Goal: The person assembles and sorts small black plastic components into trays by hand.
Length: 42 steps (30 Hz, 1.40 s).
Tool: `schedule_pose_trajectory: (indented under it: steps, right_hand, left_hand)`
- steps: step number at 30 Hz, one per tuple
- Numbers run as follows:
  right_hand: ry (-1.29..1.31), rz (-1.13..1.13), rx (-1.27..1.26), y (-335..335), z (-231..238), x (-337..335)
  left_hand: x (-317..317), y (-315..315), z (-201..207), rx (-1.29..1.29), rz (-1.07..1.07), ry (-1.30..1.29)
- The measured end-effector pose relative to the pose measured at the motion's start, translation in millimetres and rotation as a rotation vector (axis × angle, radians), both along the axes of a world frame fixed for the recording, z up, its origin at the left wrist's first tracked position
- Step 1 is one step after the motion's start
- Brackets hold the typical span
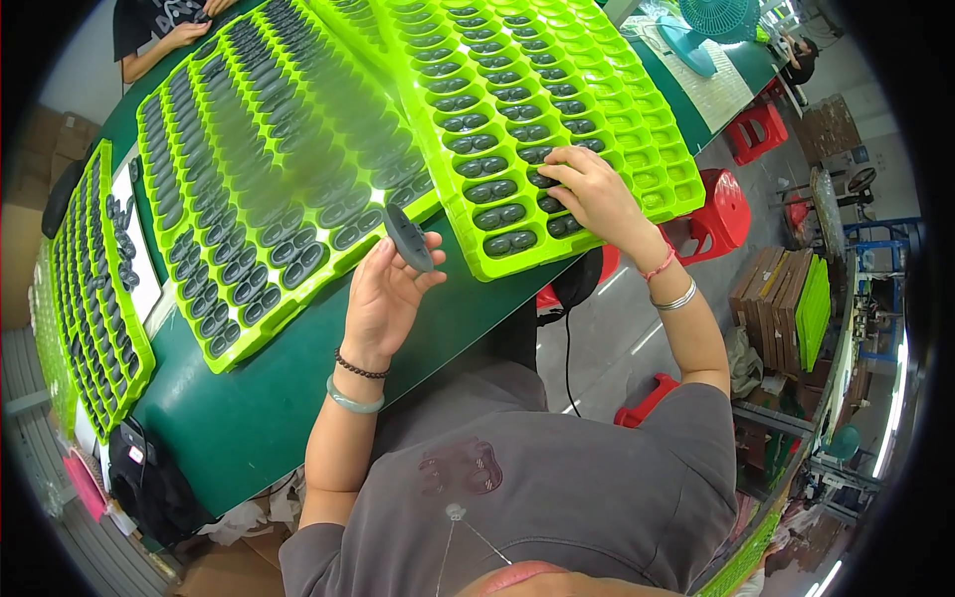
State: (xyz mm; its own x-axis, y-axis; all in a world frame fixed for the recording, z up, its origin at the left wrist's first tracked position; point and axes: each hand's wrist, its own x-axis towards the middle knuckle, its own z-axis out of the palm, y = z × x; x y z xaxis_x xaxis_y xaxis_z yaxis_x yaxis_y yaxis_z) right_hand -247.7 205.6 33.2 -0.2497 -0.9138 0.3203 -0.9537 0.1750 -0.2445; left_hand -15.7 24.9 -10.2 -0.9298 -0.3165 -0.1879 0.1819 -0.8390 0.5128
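Observation:
My left hand (383, 298) is raised over the table edge, its thumb and fingers gripping a dark grey oval shell (409, 239) stood on its edge. The shell is held apart from the trays. To the right, my right hand (597, 196) reaches over a bright green moulded tray (485, 267), its fingertips closed around a dark oval shell (544, 180) in one of the pockets. My fingers partly cover that shell. Rows of similar shells with two rounded hollows fill this tray's left columns, while the pockets on its right side are bare.
A second green tray (227, 364) full of shells lies to the left, and another tray (107, 423) stands at the far left. All rest on a dark green table (214, 438). A person's hand (187, 35) shows at the far edge. Red stools (724, 214) and a turquoise fan (686, 45) are at right.

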Motion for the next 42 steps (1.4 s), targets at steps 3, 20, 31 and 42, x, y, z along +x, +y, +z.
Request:
schedule_pose_trajectory:
  steps: [3, 20, 31, 42]
  right_hand:
    - [-0.03, 0.021, 0.05, -0.2, 5.1, -3.7]
    - [-1.078, -0.09, -0.531, -34.0, 33.3, 72.0]
    - [-1.774, 0.028, -0.427, -67.7, 11.7, 115.7]
    - [-1.531, -0.055, -0.288, -73.1, 9.6, 129.4]
  left_hand:
    - [1.3, -3.6, -5.3, 0.026, -0.021, 0.055]
    - [4.2, -5.7, 8.6, -0.094, 0.007, 0.099]
    - [28.3, -15.5, 16.0, -0.376, 0.079, 0.005]
    - [32.0, -17.6, 10.7, -0.434, 0.117, 0.0]
